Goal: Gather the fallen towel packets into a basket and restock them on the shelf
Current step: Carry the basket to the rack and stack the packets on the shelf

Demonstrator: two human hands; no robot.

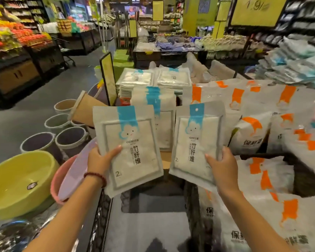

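My left hand [100, 159] grips the lower left edge of a white towel packet with a blue stripe [129, 142], held upright. My right hand [222, 166] grips a second, matching packet [195, 140] by its lower right side. Both packets hang above a black mesh basket [100, 224] directly below me. More blue-striped packets stand on the shelf just behind [155, 106], and flat stacks of them [136, 79] lie further back.
Orange-marked white bags [273, 179] crowd the display at the right. To the left are a yellow basin [16, 182], a pink basin [62, 180] and several grey buckets [71, 139] on the floor. A yellow sign board [108, 77] stands upright beside the shelf. The aisle runs off to the left.
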